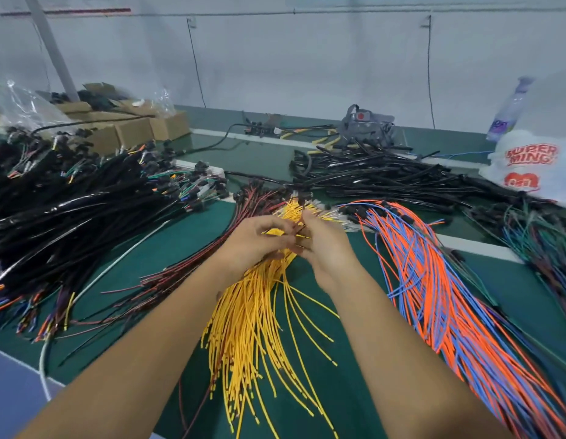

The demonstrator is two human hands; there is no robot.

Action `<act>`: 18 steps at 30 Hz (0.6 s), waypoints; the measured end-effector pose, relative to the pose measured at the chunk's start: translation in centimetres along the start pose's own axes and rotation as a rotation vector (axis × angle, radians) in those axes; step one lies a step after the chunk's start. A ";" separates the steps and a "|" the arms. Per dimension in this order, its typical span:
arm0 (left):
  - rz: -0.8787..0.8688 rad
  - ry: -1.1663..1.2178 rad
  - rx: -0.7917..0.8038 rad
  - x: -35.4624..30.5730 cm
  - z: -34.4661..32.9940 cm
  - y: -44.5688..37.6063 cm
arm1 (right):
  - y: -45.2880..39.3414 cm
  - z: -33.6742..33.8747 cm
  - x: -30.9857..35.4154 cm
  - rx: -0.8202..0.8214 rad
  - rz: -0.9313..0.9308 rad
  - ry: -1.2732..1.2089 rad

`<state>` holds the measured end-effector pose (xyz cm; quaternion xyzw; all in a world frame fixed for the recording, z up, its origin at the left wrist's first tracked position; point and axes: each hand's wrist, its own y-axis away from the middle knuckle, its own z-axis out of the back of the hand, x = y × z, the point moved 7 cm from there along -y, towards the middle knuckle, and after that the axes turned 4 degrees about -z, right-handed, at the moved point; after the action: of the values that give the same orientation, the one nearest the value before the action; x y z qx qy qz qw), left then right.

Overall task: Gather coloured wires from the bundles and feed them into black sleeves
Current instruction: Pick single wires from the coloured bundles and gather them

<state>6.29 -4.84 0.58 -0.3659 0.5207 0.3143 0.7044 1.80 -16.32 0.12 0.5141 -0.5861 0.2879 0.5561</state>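
Now both grips, left hand and right hand, pinch a few thin yellow plastic-coated wires from the fanned bundle lying beneath them on the green counter. Light and limp, they are probably best held near their ends.

Two bare forearms seen from near edge to centre, no sleeves, watch or bracelets worn, left hand and right hand ungloved, no rings seen.

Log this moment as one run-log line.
stage: gathering | left hand: pinching yellow wires | right hand: pinching same bundle | black sleeves: untouched
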 end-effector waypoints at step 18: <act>0.060 -0.680 -0.433 -1.8 7.5 -3.0 | 0.5 6.5 3.6 -0.202 0.193 -0.067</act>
<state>12.01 -0.26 4.30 -0.3656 0.1904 0.5404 0.7335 -0.50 -23.11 2.26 0.4061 -0.6772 0.2623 0.5548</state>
